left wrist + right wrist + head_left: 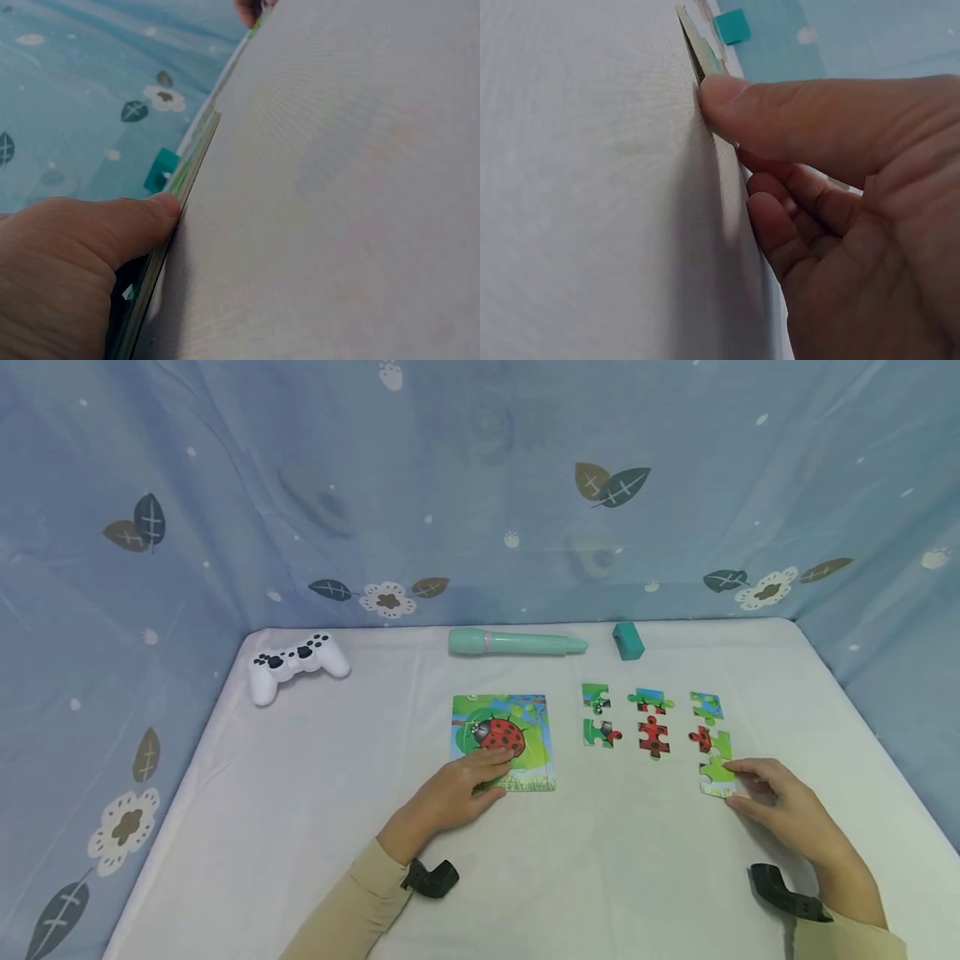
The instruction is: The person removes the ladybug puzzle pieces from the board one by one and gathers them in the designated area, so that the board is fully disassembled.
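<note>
A square ladybug puzzle board [532, 772] lies on the white table, with my left hand [453, 793] resting over its lower left part. The fingers lie fairly straight on the picture, and the thumb [142, 225] touches the board's near edge. To the right, my right hand [791, 810] pinches a green-and-white puzzle piece [717, 779] between thumb and index finger. In the right wrist view one edge of that piece is tilted up off the cloth. Beside it are a red-and-green piece [722, 743] and a spotted red piece [654, 737].
More loose pieces, such as a green-and-blue one [596, 697], lie in rows right of the board. Behind are a mint-green pen-shaped object [517, 642] and a teal block [628, 641]. A white game controller [298, 665] sits back left. Patterned blue cloth [480, 485] hangs behind the table.
</note>
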The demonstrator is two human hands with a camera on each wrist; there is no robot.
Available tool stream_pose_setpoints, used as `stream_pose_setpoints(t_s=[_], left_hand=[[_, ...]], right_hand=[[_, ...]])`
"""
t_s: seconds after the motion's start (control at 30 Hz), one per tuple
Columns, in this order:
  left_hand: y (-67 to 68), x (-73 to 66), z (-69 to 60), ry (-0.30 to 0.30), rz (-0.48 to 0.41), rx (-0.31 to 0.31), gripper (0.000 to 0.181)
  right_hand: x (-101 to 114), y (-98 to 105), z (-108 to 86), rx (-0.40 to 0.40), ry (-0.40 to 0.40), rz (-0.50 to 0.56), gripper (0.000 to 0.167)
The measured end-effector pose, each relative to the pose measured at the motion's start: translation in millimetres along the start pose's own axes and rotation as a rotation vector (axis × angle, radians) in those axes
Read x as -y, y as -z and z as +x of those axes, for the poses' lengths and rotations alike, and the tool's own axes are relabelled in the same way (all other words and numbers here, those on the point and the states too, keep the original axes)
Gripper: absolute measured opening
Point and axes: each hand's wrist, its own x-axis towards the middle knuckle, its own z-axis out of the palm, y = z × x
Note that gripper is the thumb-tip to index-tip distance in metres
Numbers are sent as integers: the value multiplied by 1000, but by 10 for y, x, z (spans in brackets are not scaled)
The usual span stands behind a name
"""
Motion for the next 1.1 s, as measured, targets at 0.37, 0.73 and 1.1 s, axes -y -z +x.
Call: stream_pose_setpoints(t_s=[0.37,0.73,1.1], left_hand=[[7,-6,17,-22,87,19,40],[7,10,-2,-88,130,-59,37],[24,12,-25,-38,54,-112,43]], right_hand=[[-5,3,2,-9,11,24,52],[499,-142,247,-102,168,96,46],[1241,-727,619,117,344,137,44]])
